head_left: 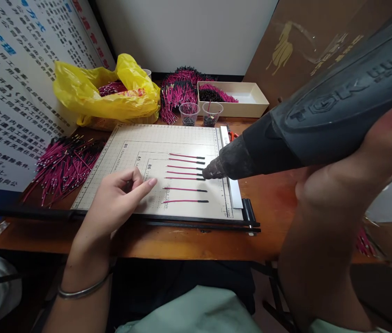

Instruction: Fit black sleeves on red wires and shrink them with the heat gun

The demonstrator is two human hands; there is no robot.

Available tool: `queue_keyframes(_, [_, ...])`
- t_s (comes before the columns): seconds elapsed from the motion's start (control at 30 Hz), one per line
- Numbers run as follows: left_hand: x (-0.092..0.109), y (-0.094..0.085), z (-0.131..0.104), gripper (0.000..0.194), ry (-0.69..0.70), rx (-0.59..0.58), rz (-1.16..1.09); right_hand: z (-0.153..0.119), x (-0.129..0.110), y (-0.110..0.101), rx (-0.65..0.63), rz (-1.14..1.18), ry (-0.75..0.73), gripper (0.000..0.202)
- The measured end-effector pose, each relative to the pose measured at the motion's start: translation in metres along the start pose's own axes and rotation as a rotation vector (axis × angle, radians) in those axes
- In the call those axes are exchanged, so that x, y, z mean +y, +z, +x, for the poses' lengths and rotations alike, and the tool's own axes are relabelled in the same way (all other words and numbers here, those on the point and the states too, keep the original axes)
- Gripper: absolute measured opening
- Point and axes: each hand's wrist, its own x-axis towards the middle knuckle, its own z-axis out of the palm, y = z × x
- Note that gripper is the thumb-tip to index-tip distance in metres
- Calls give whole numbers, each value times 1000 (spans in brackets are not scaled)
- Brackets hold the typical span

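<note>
our right hand (341, 185) is wrapped around a dark grey, barrel-shaped plastic heat gun (320, 115), clamped on it. our left hand (122, 196) seems to hold nothing: its fingers curl loosely, with the thumb standing apart from them. just to the right of that hand, seven thin pink-red wires with black sleeved ends (185, 189) lie on a cream, grid-printed flat board (161, 138). a loose heap of pink-red and black wires (64, 171) lies to the left hand's left, and a crumpled yellow plastic bag (77, 92) sits beyond it.

we judge that if the gun blows hot air, lingering over one spot could scorch a sleeve, and a strong blast could scatter the light wires, since we see nothing pinning them. the left thumb, near the bare ends, could be burned if the nozzle (220, 166) swung its way. we cannot tell whether the nozzle touches a wire.

the wires' long axes run crosswise before us, nearly parallel, black ends away from the left hand and bare tips toward its side.
</note>
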Motion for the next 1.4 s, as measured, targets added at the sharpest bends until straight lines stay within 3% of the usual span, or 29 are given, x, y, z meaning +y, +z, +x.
queue_keyframes(0.07, [1,0,0,45,1,7,-4,4,1,1,160,-39,330,79])
queue_keyframes(0.2, [2,0,0,45,-28,13,-12,11,24,-10,-80,-14,-164,66])
queue_keyframes(0.3, [1,1,0,45,-41,24,-31,7,31,-16,-131,-91,-321,54])
queue_keyframes(0.47, [0,1,-1,45,-35,43,-55,0,20,-11,-74,-119,-212,51])
queue_keyframes(0.6, [-1,1,0,44,-32,66,-53,2,25,-13,-97,-42,-253,49])
queue_keyframes(0.67, [-2,2,0,44,-33,77,-53,1,32,-17,-145,-104,-264,48])
queue_keyframes(0.8, [-2,2,0,43,-51,83,-49,-4,40,-22,-300,-194,-328,65])
queue_keyframes(0.87, [0,2,-1,43,-56,90,-47,-6,38,-21,-260,-234,-358,66])
queue_keyframes(0.97, [1,2,-1,43,-63,88,-50,-8,29,-16,-154,-254,-289,56])
queue_keyframes(1.13, [1,3,-1,43,-50,83,-32,-9,22,-11,-189,-203,-292,53])
queue_keyframes(1.4, [2,3,-1,43,-63,89,-35,-8,21,-11,-91,-250,-181,52])
